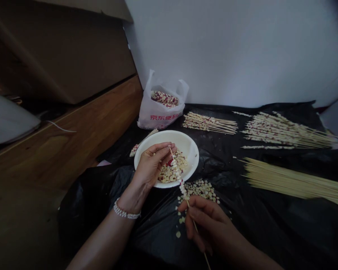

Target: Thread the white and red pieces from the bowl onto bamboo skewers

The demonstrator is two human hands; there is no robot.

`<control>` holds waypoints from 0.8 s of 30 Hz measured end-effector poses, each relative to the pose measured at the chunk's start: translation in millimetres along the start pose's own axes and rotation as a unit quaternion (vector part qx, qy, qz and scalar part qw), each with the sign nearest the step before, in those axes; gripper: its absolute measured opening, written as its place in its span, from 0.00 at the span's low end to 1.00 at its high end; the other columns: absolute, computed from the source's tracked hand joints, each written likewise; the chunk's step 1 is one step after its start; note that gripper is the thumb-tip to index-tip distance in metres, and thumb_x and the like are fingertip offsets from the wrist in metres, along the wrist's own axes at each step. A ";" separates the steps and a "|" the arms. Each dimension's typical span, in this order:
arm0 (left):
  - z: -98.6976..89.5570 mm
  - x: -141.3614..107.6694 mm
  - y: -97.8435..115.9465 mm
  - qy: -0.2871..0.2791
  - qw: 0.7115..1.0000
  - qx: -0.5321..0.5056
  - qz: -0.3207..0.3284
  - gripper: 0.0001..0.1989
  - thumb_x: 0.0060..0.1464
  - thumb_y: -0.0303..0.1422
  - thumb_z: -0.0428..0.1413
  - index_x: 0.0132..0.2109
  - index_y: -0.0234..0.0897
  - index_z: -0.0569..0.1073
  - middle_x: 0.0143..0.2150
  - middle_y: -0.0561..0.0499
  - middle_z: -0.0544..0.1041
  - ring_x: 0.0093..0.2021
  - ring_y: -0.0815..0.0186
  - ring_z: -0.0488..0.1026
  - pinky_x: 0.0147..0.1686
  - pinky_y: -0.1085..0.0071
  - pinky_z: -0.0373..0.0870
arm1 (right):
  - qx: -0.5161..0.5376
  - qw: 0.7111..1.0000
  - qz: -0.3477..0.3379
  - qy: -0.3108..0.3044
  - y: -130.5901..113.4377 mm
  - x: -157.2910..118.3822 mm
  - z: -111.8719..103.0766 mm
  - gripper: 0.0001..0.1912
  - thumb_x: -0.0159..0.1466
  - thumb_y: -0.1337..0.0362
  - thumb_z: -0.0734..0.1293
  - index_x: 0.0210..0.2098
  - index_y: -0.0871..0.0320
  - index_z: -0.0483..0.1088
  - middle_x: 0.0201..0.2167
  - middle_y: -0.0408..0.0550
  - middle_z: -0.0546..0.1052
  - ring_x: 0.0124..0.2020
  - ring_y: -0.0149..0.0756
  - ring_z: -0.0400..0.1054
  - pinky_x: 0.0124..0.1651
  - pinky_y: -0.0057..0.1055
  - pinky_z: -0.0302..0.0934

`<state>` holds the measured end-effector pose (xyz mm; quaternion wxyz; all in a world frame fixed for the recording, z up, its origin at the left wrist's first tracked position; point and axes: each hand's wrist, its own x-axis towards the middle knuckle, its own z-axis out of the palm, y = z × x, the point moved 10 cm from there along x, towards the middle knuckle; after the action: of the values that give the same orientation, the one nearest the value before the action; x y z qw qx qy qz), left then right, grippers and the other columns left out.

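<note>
My right hand (204,221) is closed round the bare lower part of a bamboo skewer (197,226), which slants up and away to the left. Pale and dark red corn kernels (178,173) are threaded along its upper part. At the skewer's tip, my left hand (154,161) pinches what looks like a single kernel between thumb and fingers; the fingers partly hide it. Beneath the left hand stands a white bowl (193,165) with loose kernels (171,173) in it. Another heap of kernels (204,190) lies on black plastic sheeting, just beyond the right hand.
Behind the bowl stands a white plastic bag (160,119) holding corn cobs (165,98). Two groups of threaded skewers (211,123) (281,131) lie at the back right, above a bundle of bare skewers (295,180). A wooden board (101,116) and cardboard box (73,48) border the left side.
</note>
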<state>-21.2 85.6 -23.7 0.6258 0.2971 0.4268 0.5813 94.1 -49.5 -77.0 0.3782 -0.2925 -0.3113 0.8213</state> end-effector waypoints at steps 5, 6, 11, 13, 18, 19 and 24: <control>-0.5 2.8 -15.3 -0.010 0.993 -0.076 -0.086 0.09 0.59 0.30 0.58 0.46 0.34 0.80 0.40 0.43 0.84 0.40 0.63 0.82 0.35 0.77 0.79 | -0.024 1.000 -0.008 0.005 -2.2 0.1 -3.6 0.10 0.69 0.57 0.66 0.41 0.57 0.75 0.21 0.38 0.75 0.12 0.18 0.58 0.14 0.17 0.44; 0.0 3.0 -19.4 -0.012 0.990 -0.095 -0.107 0.09 0.60 0.30 0.58 0.45 0.33 0.80 0.40 0.42 0.83 0.41 0.63 0.82 0.36 0.75 0.79 | -0.024 1.000 -0.006 0.004 -1.4 0.0 -3.6 0.10 0.68 0.57 0.67 0.41 0.57 0.75 0.20 0.38 0.75 0.12 0.18 0.58 0.14 0.17 0.44; 4.1 -1.9 -27.6 0.000 0.973 -0.148 -0.176 0.07 0.60 0.23 0.56 0.43 0.30 0.78 0.40 0.42 0.83 0.41 0.63 0.82 0.40 0.73 0.80 | -0.023 1.000 0.007 -0.002 3.4 -0.6 -3.3 0.11 0.69 0.57 0.66 0.42 0.58 0.74 0.20 0.38 0.74 0.12 0.19 0.56 0.14 0.18 0.41; 5.0 -5.2 -26.1 0.010 0.971 -0.148 -0.187 0.07 0.59 0.22 0.56 0.42 0.30 0.78 0.38 0.43 0.83 0.40 0.63 0.82 0.37 0.75 0.80 | -0.027 1.000 0.003 -0.001 2.9 -0.4 -4.2 0.11 0.69 0.57 0.66 0.42 0.58 0.74 0.20 0.38 0.74 0.12 0.19 0.56 0.14 0.19 0.41; 5.8 -7.9 -25.1 0.006 0.970 -0.136 -0.201 0.06 0.58 0.22 0.56 0.40 0.30 0.79 0.38 0.43 0.83 0.39 0.64 0.82 0.32 0.79 0.78 | -0.052 0.998 -0.001 0.019 -0.1 0.7 -7.7 0.11 0.69 0.57 0.65 0.41 0.57 0.75 0.20 0.38 0.73 0.13 0.19 0.56 0.15 0.19 0.41; 5.2 -7.5 -25.8 0.004 0.970 -0.136 -0.203 0.07 0.58 0.22 0.56 0.39 0.30 0.79 0.38 0.43 0.83 0.39 0.64 0.82 0.32 0.78 0.78 | -0.057 0.998 -0.001 0.020 -0.5 0.6 -7.3 0.11 0.69 0.56 0.66 0.42 0.57 0.75 0.20 0.38 0.73 0.13 0.19 0.56 0.15 0.20 0.41; 2.7 -6.8 -29.9 -0.005 0.968 -0.122 -0.220 0.07 0.58 0.22 0.56 0.39 0.29 0.79 0.37 0.41 0.83 0.36 0.64 0.82 0.32 0.76 0.79 | -0.072 0.997 -0.009 0.022 -2.1 -1.5 -4.9 0.11 0.69 0.56 0.66 0.42 0.57 0.74 0.20 0.37 0.73 0.13 0.19 0.56 0.16 0.19 0.41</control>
<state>-4.4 74.9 -47.1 0.7720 0.1205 0.4044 0.4753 99.3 -48.2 -78.3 0.3699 -0.3341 -0.3641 0.7868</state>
